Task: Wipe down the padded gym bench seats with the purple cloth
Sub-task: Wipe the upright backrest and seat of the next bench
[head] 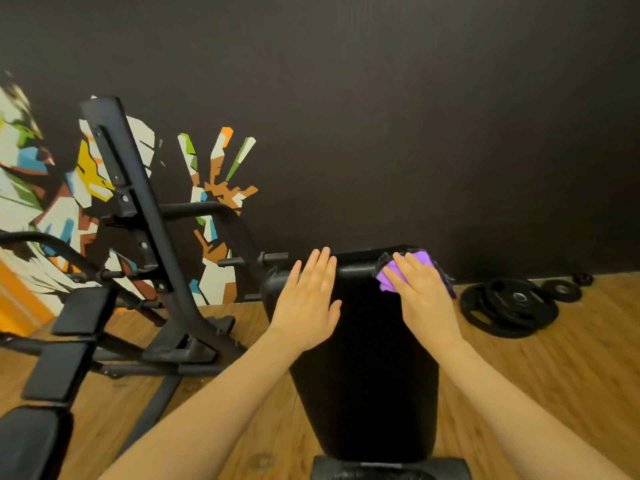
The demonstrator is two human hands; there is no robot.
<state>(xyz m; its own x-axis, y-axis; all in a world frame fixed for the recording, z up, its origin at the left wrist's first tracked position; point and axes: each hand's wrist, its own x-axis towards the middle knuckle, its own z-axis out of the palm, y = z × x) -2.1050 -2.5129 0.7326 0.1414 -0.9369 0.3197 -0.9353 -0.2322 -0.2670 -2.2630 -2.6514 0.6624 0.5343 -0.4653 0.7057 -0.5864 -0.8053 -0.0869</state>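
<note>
Right hand (420,292) presses cloth (389,280) flat on pad (363,358) top edge, 1 o'clock, fingers straight, wiping. Left hand (306,306), fingers released, flat at 11 o'clock, likely steadying pad.

head view. left hand (306,299) lies flat, fingers (320,268) straight and together, on the left part of a black padded bench seat (363,358). right hand (420,296) presses a purple cloth (391,278) against the seat's far right corner. second bench (62,344) with an upright black frame (138,209) stands at left. stacked weight plates (510,306) lie on the wooden floor (554,375) at right. dark wall (381,98) bears a multicoloured mural (41,188).
</note>
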